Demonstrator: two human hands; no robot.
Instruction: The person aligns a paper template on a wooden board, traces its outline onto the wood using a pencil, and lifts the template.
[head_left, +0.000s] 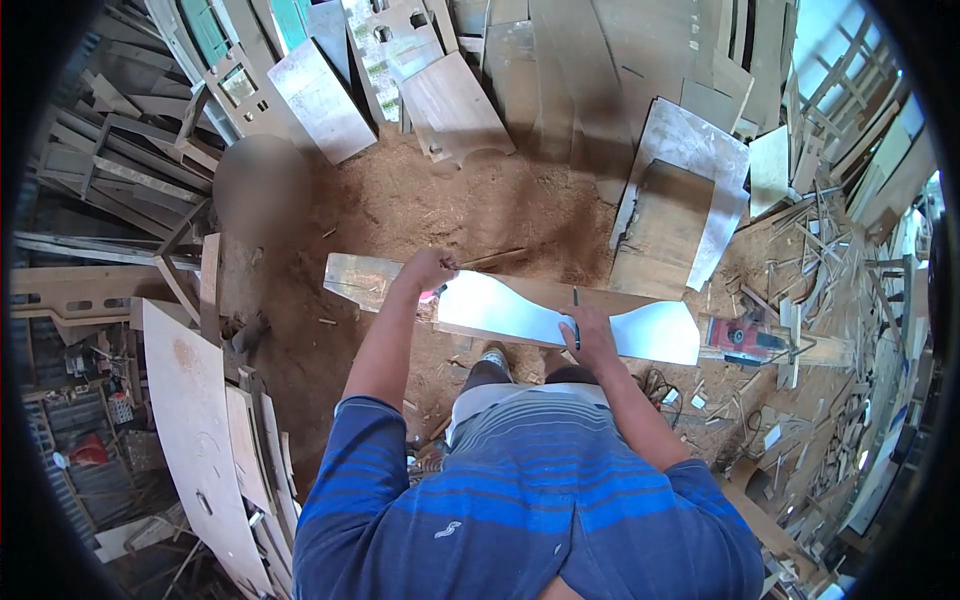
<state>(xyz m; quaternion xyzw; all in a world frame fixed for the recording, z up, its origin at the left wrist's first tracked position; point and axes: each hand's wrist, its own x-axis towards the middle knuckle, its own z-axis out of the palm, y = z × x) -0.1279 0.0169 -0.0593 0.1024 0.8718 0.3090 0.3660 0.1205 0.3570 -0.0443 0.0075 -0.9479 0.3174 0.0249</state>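
Observation:
A white curved panel (500,308), wavy along its far edge, lies on a long wooden board (350,275) in front of me. My right hand (592,335) rests on the panel near its dip, with a dark, thin pen (576,298) held upright between the fingers. Over the panel's left end is my left hand (432,268), its fingers curled together. What they hold, if anything, I cannot make out. A small red thing (431,295) shows below the left wrist, partly hidden by it.
A red power tool (742,338) sits at the board's right end. Cut panels (455,105) lean along the far side, and a large pale sheet (190,440) stands at left. Sawdust (450,205) covers the floor. Wood scraps (820,260) pile up at right.

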